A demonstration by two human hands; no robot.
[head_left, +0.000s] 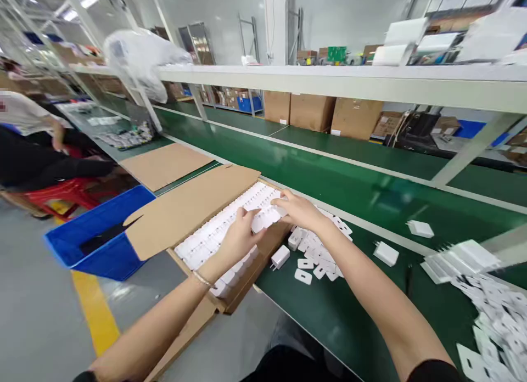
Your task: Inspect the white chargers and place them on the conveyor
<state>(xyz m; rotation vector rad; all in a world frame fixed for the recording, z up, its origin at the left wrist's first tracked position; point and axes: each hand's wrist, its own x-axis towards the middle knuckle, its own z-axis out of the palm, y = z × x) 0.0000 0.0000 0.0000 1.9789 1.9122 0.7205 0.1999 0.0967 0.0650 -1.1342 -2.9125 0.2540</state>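
Note:
In the head view, my left hand (pixel 236 236) and my right hand (pixel 302 211) are over an open cardboard box (pixel 272 245). Between them is a short row of white plug adapters (pixel 265 218), with my left fingers and thumb closed on its left end and my right fingers closed on its right end. Neat rows of similar white adapters (pixel 222 214) fill much of the box. Beside the box, on the green bench, lie a loose white adapter with metal prongs (pixel 280 257) and a pile of flat white plates with cut-outs (pixel 317 253), partly behind my right forearm.
The box's cardboard flap (pixel 197 206) spreads left, above a blue bin (pixel 102 234). Rightward on the bench are single adapters (pixel 386 253), an adapter stack (pixel 461 261), more white plates (pixel 494 310) and a dark slim tool (pixel 409 280). A shelf (pixel 329 77) spans overhead; a seated person is at left.

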